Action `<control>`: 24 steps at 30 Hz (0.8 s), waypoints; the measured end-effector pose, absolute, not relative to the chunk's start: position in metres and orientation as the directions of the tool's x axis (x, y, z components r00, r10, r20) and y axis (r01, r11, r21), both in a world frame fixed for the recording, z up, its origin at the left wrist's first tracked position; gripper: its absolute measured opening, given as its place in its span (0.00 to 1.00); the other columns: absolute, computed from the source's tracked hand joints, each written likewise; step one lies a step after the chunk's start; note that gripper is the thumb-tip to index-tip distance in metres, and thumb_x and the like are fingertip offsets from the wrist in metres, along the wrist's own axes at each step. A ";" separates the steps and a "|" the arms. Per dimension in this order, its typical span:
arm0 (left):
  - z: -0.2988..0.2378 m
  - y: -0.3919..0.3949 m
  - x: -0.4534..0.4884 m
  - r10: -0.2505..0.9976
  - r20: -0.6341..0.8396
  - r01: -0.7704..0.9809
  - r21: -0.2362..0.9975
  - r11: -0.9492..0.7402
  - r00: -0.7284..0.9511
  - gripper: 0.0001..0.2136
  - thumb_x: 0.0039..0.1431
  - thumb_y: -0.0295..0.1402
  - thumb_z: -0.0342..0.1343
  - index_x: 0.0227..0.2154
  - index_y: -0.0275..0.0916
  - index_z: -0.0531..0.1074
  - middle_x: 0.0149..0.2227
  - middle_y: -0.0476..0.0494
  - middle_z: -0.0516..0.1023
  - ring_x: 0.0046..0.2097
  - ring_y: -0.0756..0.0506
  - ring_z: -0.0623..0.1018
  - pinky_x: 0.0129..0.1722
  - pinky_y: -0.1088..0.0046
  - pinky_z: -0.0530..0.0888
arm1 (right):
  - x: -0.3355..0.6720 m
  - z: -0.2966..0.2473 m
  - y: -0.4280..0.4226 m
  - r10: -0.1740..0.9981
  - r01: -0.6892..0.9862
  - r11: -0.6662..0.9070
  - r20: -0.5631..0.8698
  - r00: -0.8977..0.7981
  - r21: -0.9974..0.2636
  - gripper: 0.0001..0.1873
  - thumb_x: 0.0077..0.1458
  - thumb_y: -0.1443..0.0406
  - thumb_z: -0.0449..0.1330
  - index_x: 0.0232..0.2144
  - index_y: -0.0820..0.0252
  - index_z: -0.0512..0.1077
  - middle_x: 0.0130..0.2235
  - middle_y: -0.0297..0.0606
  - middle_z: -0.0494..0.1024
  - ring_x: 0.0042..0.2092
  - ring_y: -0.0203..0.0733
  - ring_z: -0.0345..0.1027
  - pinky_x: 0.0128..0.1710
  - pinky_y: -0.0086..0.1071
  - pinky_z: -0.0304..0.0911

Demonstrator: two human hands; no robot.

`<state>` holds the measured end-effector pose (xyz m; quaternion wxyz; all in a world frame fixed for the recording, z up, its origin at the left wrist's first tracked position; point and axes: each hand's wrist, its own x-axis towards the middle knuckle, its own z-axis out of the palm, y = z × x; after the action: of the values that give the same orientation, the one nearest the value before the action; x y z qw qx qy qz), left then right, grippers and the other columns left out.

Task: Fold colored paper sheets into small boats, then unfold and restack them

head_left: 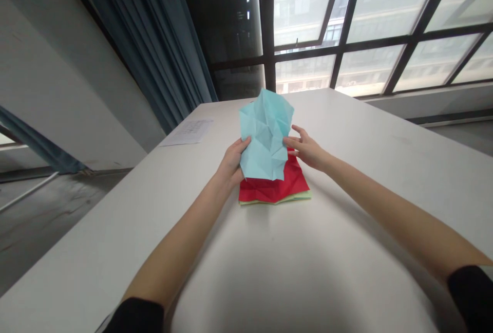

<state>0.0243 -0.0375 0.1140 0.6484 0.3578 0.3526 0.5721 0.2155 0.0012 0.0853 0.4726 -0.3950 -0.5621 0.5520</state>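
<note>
A creased light-blue paper sheet stands lifted above a stack of papers on the white table. My left hand grips its left edge, thumb on the front. My right hand pinches its right edge with the fingers pressed to the sheet. Under the blue sheet lies a crumpled red sheet, and beneath that a pale yellow-green sheet shows only at its edge.
A printed white sheet lies flat near the table's far left edge. Blue-grey curtains hang at the left and large windows run behind the table. The floor drops away left of the table.
</note>
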 end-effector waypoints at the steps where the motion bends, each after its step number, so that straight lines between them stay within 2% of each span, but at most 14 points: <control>1: 0.114 -0.038 0.025 0.993 -0.053 -0.481 0.871 0.096 0.101 0.09 0.54 0.27 0.51 0.38 0.32 0.69 0.31 0.41 0.77 0.35 0.46 0.77 0.41 0.67 0.73 | 0.213 0.086 0.001 0.966 -0.139 0.068 0.100 -0.239 -0.988 0.42 0.43 0.56 0.62 0.56 0.51 0.45 0.44 0.39 0.71 0.42 0.40 0.67 0.42 0.38 0.65; 3: 0.111 -0.038 0.028 0.993 -0.093 -0.426 0.897 0.115 0.071 0.09 0.53 0.27 0.51 0.38 0.31 0.68 0.30 0.41 0.77 0.33 0.46 0.77 0.40 0.67 0.73 | 0.210 0.086 0.000 0.974 -0.208 0.078 0.119 -0.190 -0.975 0.38 0.45 0.59 0.61 0.55 0.53 0.47 0.33 0.33 0.73 0.35 0.38 0.69 0.37 0.36 0.66; 5: 0.106 -0.036 0.029 0.992 -0.127 -0.297 0.948 0.117 -0.013 0.12 0.51 0.26 0.51 0.40 0.30 0.67 0.30 0.41 0.76 0.31 0.46 0.76 0.37 0.68 0.73 | 0.211 0.084 0.000 0.989 -0.194 0.084 0.106 -0.104 -0.977 0.35 0.46 0.62 0.59 0.55 0.54 0.48 0.24 0.28 0.70 0.28 0.38 0.67 0.31 0.35 0.66; 7: 0.100 -0.033 0.026 0.991 -0.079 -0.066 0.995 0.071 -0.112 0.19 0.49 0.25 0.51 0.47 0.32 0.63 0.30 0.42 0.75 0.30 0.47 0.76 0.36 0.69 0.73 | 0.215 0.079 0.002 0.997 -0.126 0.061 0.065 -0.033 -0.990 0.35 0.47 0.64 0.56 0.56 0.53 0.46 0.20 0.26 0.67 0.23 0.38 0.65 0.26 0.35 0.65; 9: 0.095 -0.031 0.022 0.991 0.051 0.266 0.964 -0.016 -0.126 0.29 0.48 0.25 0.52 0.55 0.38 0.53 0.32 0.44 0.75 0.31 0.47 0.75 0.36 0.68 0.72 | 0.222 0.070 0.004 0.999 -0.027 0.029 0.030 -0.041 -0.999 0.37 0.48 0.65 0.55 0.57 0.51 0.41 0.19 0.25 0.66 0.21 0.38 0.63 0.23 0.34 0.64; 10: 0.092 -0.030 0.019 0.992 0.107 0.449 0.891 -0.065 -0.068 0.32 0.48 0.25 0.51 0.57 0.41 0.49 0.33 0.45 0.75 0.32 0.46 0.75 0.38 0.67 0.71 | 0.226 0.065 0.005 0.996 0.042 0.026 0.022 -0.085 -0.999 0.39 0.48 0.65 0.54 0.58 0.50 0.39 0.18 0.24 0.65 0.20 0.38 0.63 0.22 0.34 0.63; 12: 0.088 -0.029 0.014 0.990 0.124 0.751 0.647 -0.130 0.064 0.32 0.49 0.27 0.50 0.58 0.46 0.48 0.37 0.44 0.75 0.36 0.44 0.75 0.41 0.64 0.70 | 0.234 0.054 0.005 0.976 0.225 0.102 0.054 -0.210 -0.969 0.40 0.48 0.66 0.53 0.59 0.49 0.36 0.17 0.22 0.63 0.18 0.37 0.61 0.21 0.32 0.61; 14: 0.084 -0.029 0.011 0.991 0.057 0.916 0.377 -0.134 0.122 0.27 0.52 0.29 0.48 0.56 0.50 0.53 0.42 0.43 0.74 0.41 0.41 0.74 0.42 0.62 0.68 | 0.240 0.045 0.003 0.950 0.419 0.232 0.111 -0.293 -0.878 0.39 0.48 0.68 0.52 0.59 0.49 0.39 0.16 0.21 0.60 0.18 0.35 0.59 0.22 0.30 0.59; 16: 0.079 -0.029 0.009 0.994 -0.002 0.978 0.180 -0.104 0.106 0.22 0.54 0.31 0.45 0.53 0.51 0.58 0.44 0.42 0.73 0.43 0.40 0.74 0.41 0.62 0.68 | 0.244 0.037 0.002 0.927 0.571 0.334 0.150 -0.344 -0.750 0.37 0.48 0.69 0.50 0.59 0.49 0.42 0.17 0.24 0.62 0.19 0.36 0.61 0.24 0.30 0.59; 18: 0.072 -0.027 0.008 0.996 -0.027 0.994 0.071 -0.080 0.082 0.19 0.56 0.33 0.43 0.51 0.51 0.61 0.45 0.41 0.73 0.44 0.40 0.73 0.39 0.63 0.69 | 0.245 0.031 0.001 0.911 0.673 0.394 0.171 -0.375 -0.626 0.34 0.49 0.70 0.48 0.59 0.51 0.45 0.20 0.27 0.66 0.22 0.38 0.64 0.28 0.31 0.60; 21: 0.063 -0.024 0.006 0.995 -0.055 0.997 0.002 -0.080 0.080 0.18 0.57 0.35 0.42 0.50 0.51 0.62 0.45 0.41 0.73 0.44 0.40 0.74 0.38 0.65 0.69 | 0.246 0.023 0.002 0.881 0.724 0.466 0.191 -0.433 -0.508 0.31 0.50 0.72 0.47 0.57 0.54 0.52 0.29 0.35 0.72 0.30 0.40 0.67 0.34 0.32 0.61; 24: 0.057 -0.022 0.004 0.994 -0.083 0.996 -0.040 -0.079 0.076 0.17 0.58 0.35 0.41 0.49 0.50 0.63 0.43 0.40 0.73 0.42 0.39 0.74 0.36 0.64 0.69 | 0.246 0.017 0.004 0.837 0.722 0.541 0.195 -0.511 -0.431 0.27 0.49 0.75 0.47 0.52 0.57 0.61 0.43 0.42 0.71 0.41 0.42 0.67 0.43 0.32 0.60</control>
<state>0.0039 -0.0216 0.0566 0.0134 0.7332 0.6784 -0.0443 0.2458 0.0041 0.0175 0.1929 -0.4553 -0.8563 0.1490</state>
